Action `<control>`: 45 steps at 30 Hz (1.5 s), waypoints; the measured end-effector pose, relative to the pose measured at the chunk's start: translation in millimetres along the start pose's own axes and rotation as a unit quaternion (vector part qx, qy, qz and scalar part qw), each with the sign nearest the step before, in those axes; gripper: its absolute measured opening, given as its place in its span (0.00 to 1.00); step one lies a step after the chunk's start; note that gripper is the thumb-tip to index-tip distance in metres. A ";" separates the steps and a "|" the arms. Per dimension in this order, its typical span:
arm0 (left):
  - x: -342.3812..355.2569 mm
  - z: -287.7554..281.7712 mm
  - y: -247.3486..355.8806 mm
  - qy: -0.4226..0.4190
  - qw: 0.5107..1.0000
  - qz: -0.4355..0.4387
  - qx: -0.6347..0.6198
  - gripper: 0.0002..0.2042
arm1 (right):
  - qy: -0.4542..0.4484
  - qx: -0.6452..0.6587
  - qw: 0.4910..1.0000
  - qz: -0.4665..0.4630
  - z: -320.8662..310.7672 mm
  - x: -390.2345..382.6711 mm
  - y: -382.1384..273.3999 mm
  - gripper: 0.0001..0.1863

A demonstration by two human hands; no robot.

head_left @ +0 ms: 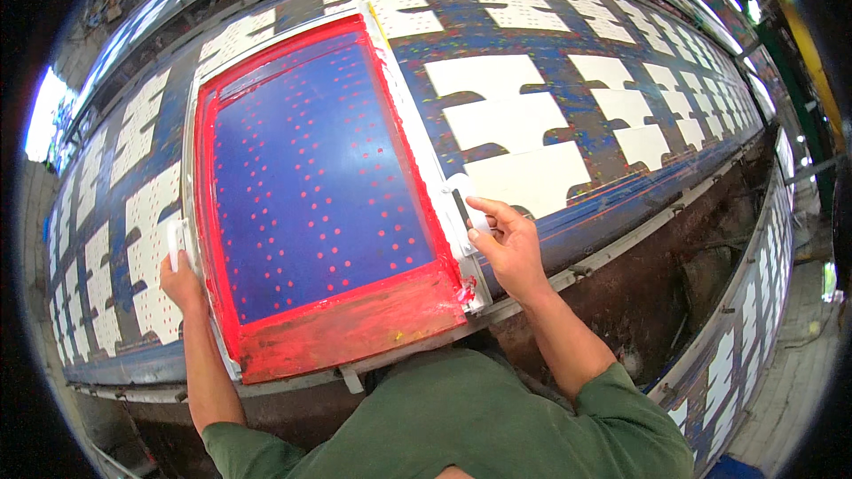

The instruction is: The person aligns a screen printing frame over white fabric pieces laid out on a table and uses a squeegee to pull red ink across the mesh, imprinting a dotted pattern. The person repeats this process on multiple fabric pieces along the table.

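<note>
A screen printing frame [315, 182] lies on a long print table, its blue mesh dotted in pink and bordered with red. Red ink smears its near end and side rails. At its left rail, my left hand [182, 284] is closed on a white handle [180, 235], the thumb on top and the other fingers hidden. Across the frame, my right hand [510, 244] pinches the right white handle [461, 204] between thumb and fingers. White cut fabric pieces [524, 168] lie beside the frame on the right. Fabric pieces to the left [151, 257] carry red dots.
The ink-stained print table [621, 204] runs off to the far right, with rows of white pieces on it. A metal rail [612, 253] follows its near edge. Another table with white pieces [745, 328] stands at the right, and one more [169, 22] lies beyond the far edge.
</note>
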State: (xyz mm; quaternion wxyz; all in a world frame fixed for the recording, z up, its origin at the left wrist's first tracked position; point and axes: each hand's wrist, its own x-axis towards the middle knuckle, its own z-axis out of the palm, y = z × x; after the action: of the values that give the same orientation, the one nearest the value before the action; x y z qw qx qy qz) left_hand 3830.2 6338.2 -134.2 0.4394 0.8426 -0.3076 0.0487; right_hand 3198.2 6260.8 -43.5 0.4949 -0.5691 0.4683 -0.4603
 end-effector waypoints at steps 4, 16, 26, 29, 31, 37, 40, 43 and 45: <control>-34.9 28.5 68.7 -0.011 0.998 0.001 -0.060 0.14 | 0.012 -0.131 0.991 0.016 -69.3 24.7 7.2 0.24; -238.3 168.1 255.6 0.002 0.996 0.009 -0.090 0.13 | 0.067 -0.169 0.983 0.007 -320.1 81.8 76.0 0.24; -304.9 208.1 314.2 0.048 0.994 0.063 -0.073 0.11 | 0.066 -0.032 0.996 0.053 -408.2 84.5 94.6 0.25; -310.7 207.7 324.6 0.032 0.993 0.032 -0.111 0.11 | 0.068 -0.012 0.996 0.061 -416.3 84.1 93.6 0.25; -314.4 207.5 331.0 0.029 0.992 0.019 -0.122 0.11 | 0.067 -0.017 0.996 0.052 -419.9 84.1 92.5 0.25; -318.9 209.4 336.7 0.020 0.992 -0.001 -0.125 0.12 | 0.052 -0.016 0.996 0.067 -430.3 86.3 94.5 0.29; -317.8 212.7 331.2 0.023 0.992 0.005 -0.123 0.12 | 0.051 -0.008 0.997 0.064 -433.6 88.0 99.5 0.29; -317.0 217.0 324.4 0.026 0.995 0.019 -0.091 0.12 | 0.053 -0.011 0.996 0.078 -435.3 89.5 105.5 0.27; -317.2 219.4 321.2 0.024 0.996 0.016 -0.082 0.12 | 0.058 -0.004 0.995 0.086 -436.0 90.4 109.4 0.27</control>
State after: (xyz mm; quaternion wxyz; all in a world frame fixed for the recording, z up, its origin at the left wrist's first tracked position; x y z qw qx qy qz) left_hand 3352.9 6183.7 -151.4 0.5134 0.7972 -0.3137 0.0503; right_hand 2771.6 6106.0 -109.1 0.5021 -0.5017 0.5452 -0.4461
